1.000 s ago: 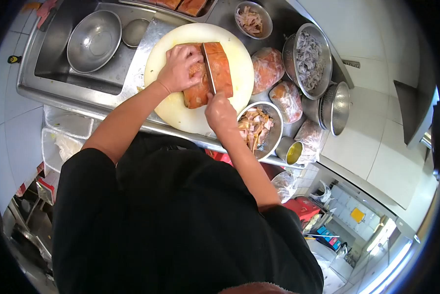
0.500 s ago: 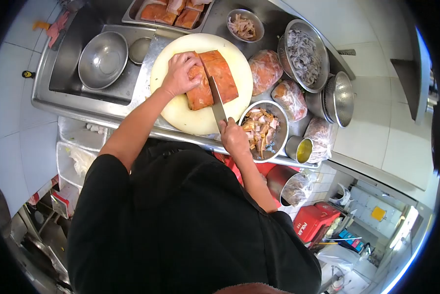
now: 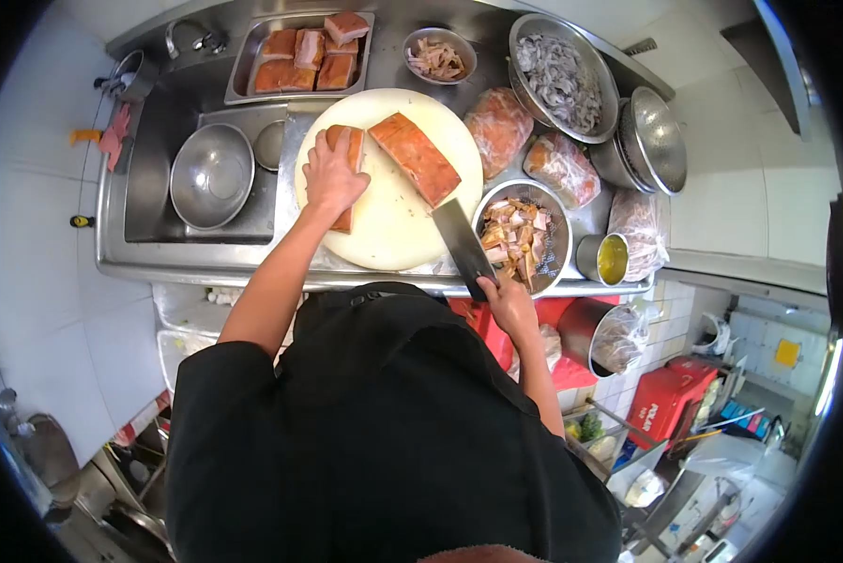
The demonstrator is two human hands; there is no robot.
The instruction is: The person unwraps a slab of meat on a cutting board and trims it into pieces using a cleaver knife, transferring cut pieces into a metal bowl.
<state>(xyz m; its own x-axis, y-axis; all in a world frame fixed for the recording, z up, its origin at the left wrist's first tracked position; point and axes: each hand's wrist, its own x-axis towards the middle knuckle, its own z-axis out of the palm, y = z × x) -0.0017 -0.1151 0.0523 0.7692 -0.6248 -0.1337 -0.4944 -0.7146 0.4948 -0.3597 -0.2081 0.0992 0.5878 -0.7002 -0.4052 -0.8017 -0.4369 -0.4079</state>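
Observation:
My left hand (image 3: 337, 178) grips one reddish-brown slab of meat (image 3: 350, 141) on the left part of the round cream cutting board (image 3: 388, 230). Most of that slab is covered by the hand. A second slab (image 3: 414, 158) lies apart from it, slanting across the board's right side. In my right hand (image 3: 511, 306) is the handle of a cleaver (image 3: 462, 246). Its broad blade points up and left, over the board's lower right edge, with the tip just below the second slab's near end. Close by stands a colander (image 3: 562, 251) of cut meat pieces.
Beyond the board are a metal tray (image 3: 230, 92) of meat blocks and a small bowl (image 3: 475, 64) of strips. Bagged meat (image 3: 499, 127) and a large bowl of grey pieces (image 3: 560, 83) stand right. A steel bowl (image 3: 212, 176) sits in the left sink (image 3: 149, 202).
My left hand has drawn its slab left, opening a wide gap between the two slabs. The cleaver has come out from between them and moved right and down. The camera view has shifted.

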